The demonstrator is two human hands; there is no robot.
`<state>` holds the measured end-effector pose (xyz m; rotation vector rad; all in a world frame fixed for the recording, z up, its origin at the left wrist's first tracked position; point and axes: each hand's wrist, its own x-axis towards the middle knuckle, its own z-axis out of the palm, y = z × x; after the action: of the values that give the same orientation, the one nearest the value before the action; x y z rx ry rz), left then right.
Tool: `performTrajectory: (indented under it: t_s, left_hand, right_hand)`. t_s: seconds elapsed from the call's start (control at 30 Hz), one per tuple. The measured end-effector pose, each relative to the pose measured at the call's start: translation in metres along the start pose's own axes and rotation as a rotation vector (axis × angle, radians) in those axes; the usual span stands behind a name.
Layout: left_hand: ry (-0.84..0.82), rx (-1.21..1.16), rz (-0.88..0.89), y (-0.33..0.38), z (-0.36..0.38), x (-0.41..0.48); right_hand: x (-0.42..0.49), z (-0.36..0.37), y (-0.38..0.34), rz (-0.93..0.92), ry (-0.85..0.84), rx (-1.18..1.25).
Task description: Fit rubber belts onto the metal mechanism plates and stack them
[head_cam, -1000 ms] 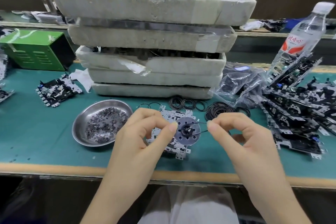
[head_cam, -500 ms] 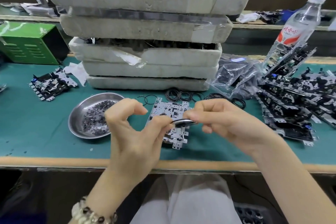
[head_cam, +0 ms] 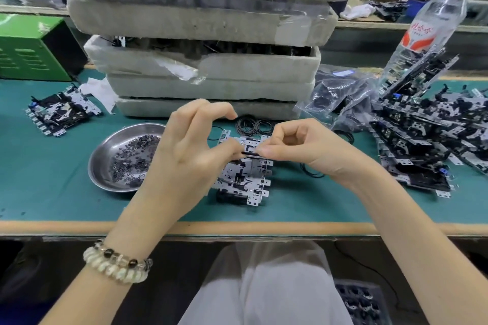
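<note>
While pinching dark disc (head_cam: 250, 154) edge-on between fingers of left hand (head_cam: 184, 152) and right hand (head_cam: 303, 148), over mechanism plate (head_cam: 239, 179) on tabletop (head_cam: 52, 192): belt-fitting step, seemingly. Next: seat disc, stack on right pile (head_cam: 417, 158).

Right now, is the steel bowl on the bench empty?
No, the steel bowl holds a scatter of small dark ring-shaped parts across its bottom.

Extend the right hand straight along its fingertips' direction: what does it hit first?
Probably the left hand, pinching the same small dark part from the other side; depth between them is unclear.
</note>
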<state>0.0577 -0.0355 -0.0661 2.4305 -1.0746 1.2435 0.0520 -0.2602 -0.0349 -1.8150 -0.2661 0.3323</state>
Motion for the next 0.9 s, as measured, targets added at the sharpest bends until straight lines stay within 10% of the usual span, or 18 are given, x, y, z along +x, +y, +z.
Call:
performTrajectory:
  t_s: [0.53, 0.9]
  left_hand:
    - [-0.065, -0.026, -0.016, -0.001, -0.003, -0.002]
    - [-0.503, -0.408, -0.39, -0.011, -0.003, 0.021]
  right_hand:
    - [0.004, 0.005, 0.008, -0.054, 0.044, -0.058]
    - [-0.029, 0.037, 0.02, -0.409, 0.337, -0.557]
